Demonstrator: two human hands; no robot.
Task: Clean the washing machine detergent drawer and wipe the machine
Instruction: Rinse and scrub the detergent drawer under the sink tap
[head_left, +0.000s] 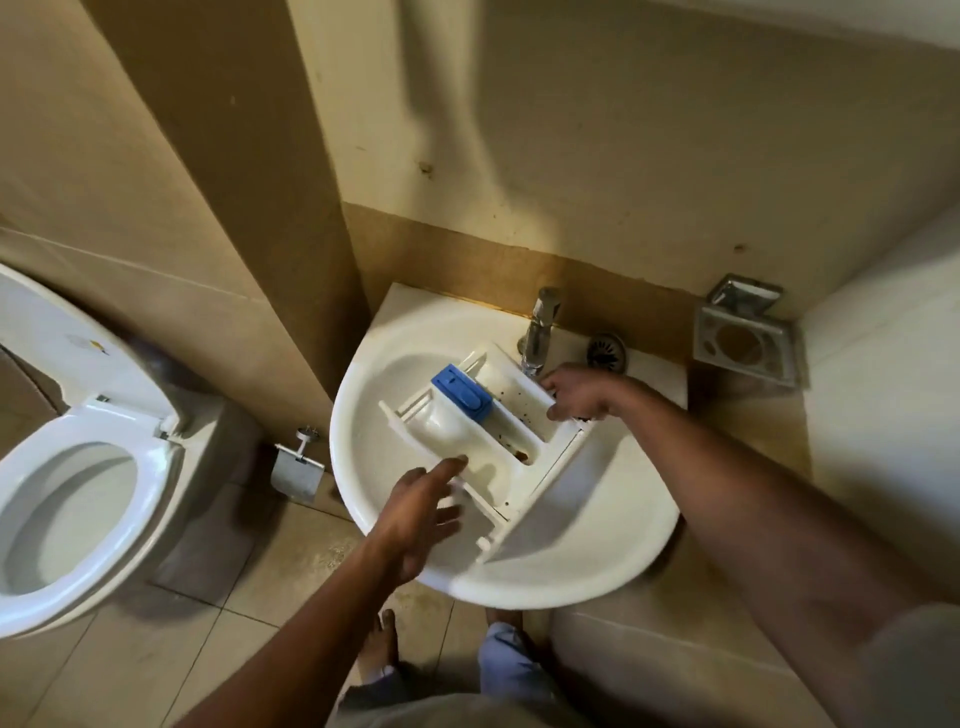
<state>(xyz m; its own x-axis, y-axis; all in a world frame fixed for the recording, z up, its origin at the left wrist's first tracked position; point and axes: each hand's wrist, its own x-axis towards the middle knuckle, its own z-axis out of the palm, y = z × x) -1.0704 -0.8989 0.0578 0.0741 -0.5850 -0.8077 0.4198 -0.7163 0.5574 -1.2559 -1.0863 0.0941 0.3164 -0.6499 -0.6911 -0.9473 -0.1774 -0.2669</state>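
A white detergent drawer (485, 441) with a blue cap (461, 393) lies across the white sink basin (597, 530), under the chrome tap (540, 332). Dark specks dot its right compartment. My right hand (579, 392) grips the drawer's far right edge near the tap. Over the drawer's near left side hovers my left hand (421, 512), fingers spread and straight, the index fingertip touching the drawer's edge. No water is visibly running.
A toilet (78, 467) with its lid up stands at the left. A metal paper holder (298, 470) hangs on the wall beside the sink. A metal soap holder (745, 338) is fixed at the right, and a drain strainer (607, 352) sits behind the tap.
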